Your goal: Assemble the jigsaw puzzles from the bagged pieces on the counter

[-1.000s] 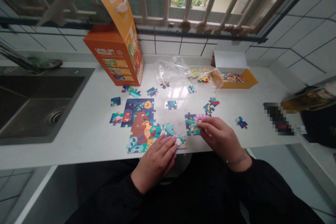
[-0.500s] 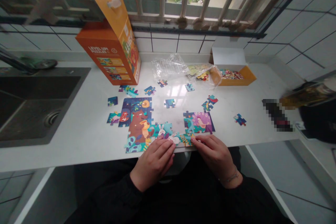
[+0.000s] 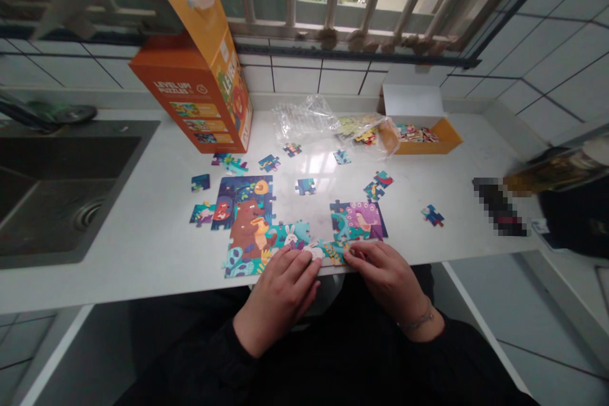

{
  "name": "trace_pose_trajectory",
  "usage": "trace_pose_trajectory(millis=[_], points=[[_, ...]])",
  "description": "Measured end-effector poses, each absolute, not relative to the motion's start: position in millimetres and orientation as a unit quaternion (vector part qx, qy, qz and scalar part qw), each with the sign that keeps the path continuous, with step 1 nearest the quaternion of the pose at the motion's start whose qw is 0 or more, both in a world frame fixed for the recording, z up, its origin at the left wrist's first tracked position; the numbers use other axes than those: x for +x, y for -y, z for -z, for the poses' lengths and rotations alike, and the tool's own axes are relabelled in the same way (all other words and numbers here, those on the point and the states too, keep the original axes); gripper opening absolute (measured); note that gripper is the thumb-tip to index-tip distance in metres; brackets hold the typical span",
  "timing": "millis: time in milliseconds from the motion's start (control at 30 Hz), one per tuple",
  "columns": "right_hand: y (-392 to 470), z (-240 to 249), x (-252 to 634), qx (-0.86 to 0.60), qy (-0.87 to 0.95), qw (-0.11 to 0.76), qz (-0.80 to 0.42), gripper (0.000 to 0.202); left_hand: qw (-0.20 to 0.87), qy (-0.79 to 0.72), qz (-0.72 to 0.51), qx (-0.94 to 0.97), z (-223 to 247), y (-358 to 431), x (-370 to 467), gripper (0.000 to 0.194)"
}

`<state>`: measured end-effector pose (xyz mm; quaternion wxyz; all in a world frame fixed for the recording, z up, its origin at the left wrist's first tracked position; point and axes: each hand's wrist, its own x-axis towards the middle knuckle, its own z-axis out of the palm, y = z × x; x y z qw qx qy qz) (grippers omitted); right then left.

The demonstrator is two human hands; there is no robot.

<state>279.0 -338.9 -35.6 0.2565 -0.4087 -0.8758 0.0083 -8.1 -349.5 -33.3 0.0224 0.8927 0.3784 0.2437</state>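
A partly joined jigsaw puzzle with a bear and rabbits lies along the counter's front edge. My left hand rests its fingers flat on the lower border near the white rabbit, covering part of it. My right hand pinches the edge of a teal and yellow puzzle piece, just right of the rabbit; the fingertips partly hide it. Above that piece is a joined section with a purple peacock. A loose blue piece lies between the bear and peacock sections.
Several loose pieces surround the puzzle, one far right. An orange puzzle box stands back left, beside the sink. Clear plastic bags and a small open box with pieces lie at the back. A blurred dark item sits right.
The view has shifted slightly. My left fingers have moved a little to the right along the lower border; my right hand stays at nearly the same spot.
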Motion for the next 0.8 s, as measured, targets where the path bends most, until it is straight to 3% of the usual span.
trace_pose_trajectory(millis=[300, 467, 600, 800], points=[[339, 36, 279, -0.423, 0.87, 0.245, -0.054, 0.039, 0.051, -0.332, -0.221, 0.916, 41, 349, 17, 0.049], [341, 36, 279, -0.47, 0.827, 0.3, -0.078, 0.037, 0.053, -0.328, -0.231, 0.915, 45, 348, 16, 0.047], [338, 35, 287, -0.517, 0.788, 0.332, -0.04, 0.03, 0.047, -0.326, -0.234, 0.915, 46, 347, 15, 0.047], [316, 31, 311, -0.552, 0.777, 0.304, 0.015, 0.022, 0.037, -0.323, -0.232, 0.917, 53, 347, 14, 0.048]])
